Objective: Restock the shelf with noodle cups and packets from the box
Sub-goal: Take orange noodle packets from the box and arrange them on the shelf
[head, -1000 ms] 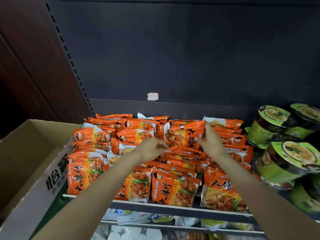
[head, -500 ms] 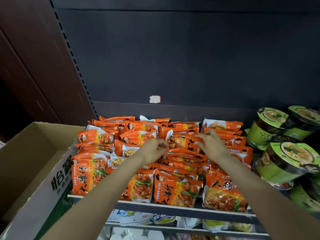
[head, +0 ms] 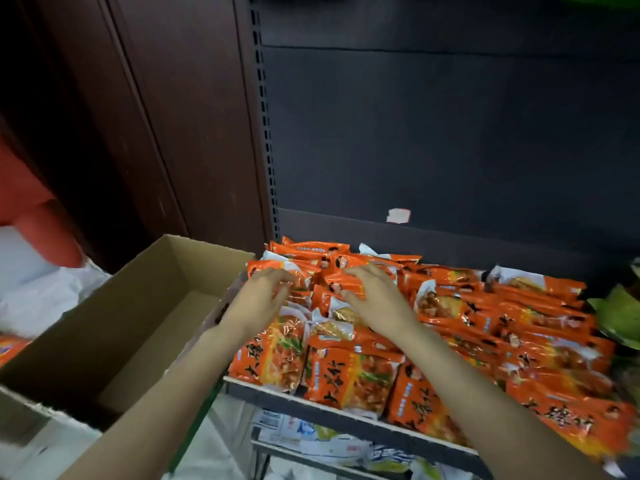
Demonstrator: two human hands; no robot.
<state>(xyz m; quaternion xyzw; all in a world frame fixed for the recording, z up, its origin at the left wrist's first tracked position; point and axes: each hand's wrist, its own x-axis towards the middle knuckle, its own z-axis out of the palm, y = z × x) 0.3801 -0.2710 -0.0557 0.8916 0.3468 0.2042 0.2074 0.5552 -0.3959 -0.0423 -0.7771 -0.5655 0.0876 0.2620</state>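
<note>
Orange noodle packets, glossy, black lettering, fill shelf beneath both hands. Left hand and right hand: fingers loosely spread, resting on packets, gripping nothing. Box just left of left hand.

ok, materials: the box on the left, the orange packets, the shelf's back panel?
Box: brown cardboard, matte; thin raw-edged walls and a folded flap.
Orange packets: thin plastic film, glossy; crinkles and bright glare streaks across the print.
Back panel: probably painted sheet metal, dark, matte; flat, with a slotted upright at its edge. It could be coated board; the look leaves that open.
</note>
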